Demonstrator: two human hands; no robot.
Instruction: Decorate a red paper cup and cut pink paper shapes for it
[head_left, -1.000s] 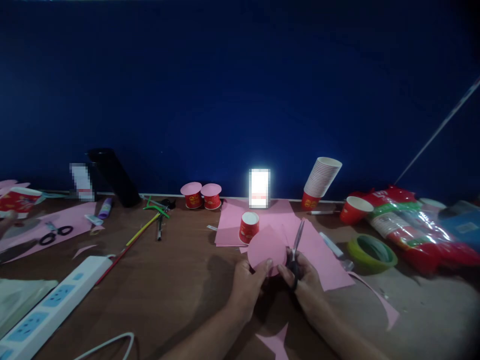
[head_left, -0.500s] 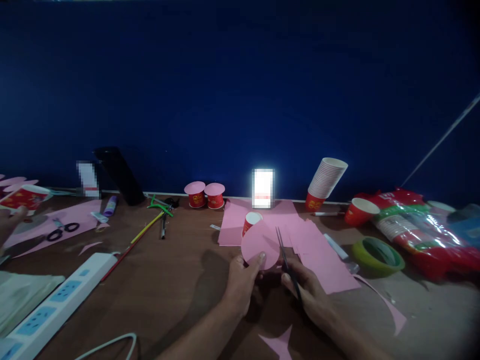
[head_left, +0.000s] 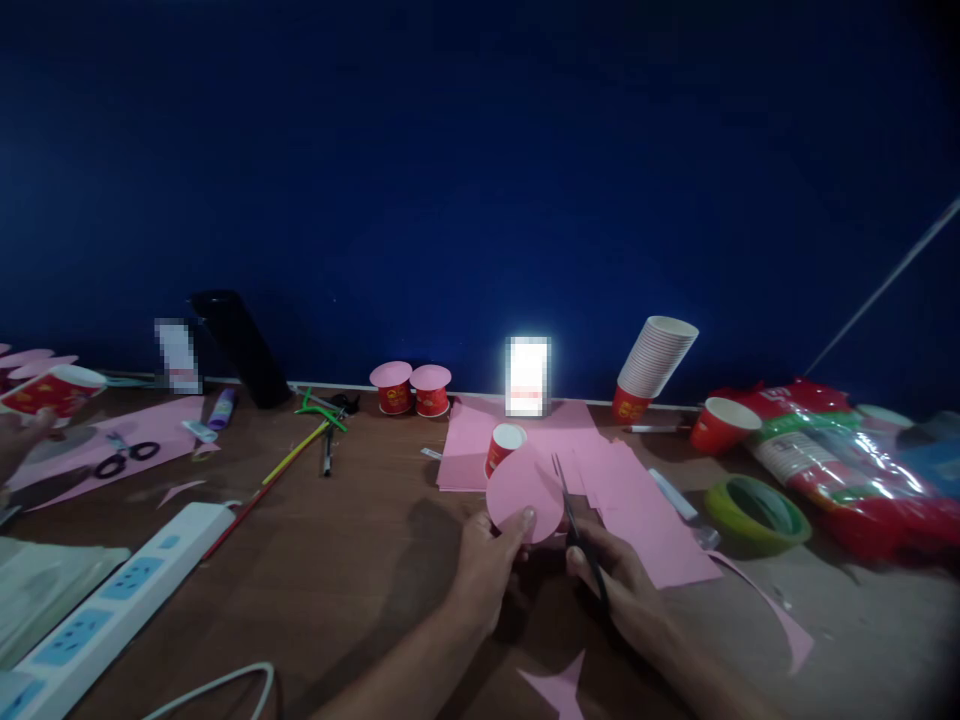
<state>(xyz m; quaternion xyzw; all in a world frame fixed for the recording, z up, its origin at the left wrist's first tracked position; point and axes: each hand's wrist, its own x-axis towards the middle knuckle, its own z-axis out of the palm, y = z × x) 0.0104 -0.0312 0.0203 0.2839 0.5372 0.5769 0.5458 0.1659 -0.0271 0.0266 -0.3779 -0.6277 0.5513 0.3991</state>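
Observation:
My left hand (head_left: 486, 566) pinches the lower edge of a pink paper disc (head_left: 525, 494) and holds it upright above the wooden table (head_left: 360, 560). My right hand (head_left: 622, 585) grips dark scissors (head_left: 574, 522), whose blades point up along the disc's right edge. Just behind the disc a red paper cup (head_left: 502, 447) lies on a stack of pink paper sheets (head_left: 637, 500).
Two capped red cups (head_left: 412, 388) and a leaning cup stack (head_left: 652, 365) stand by the blue wall. A green tape roll (head_left: 757, 507) and bagged cups (head_left: 832, 455) lie right. A power strip (head_left: 105, 605) lies left. Another person's hand (head_left: 19, 445) holds a cup at far left.
The scissors' blades swung from leaning right to pointing up-left beside the disc. The disc shifted slightly left and is held a little higher. The view panned slightly.

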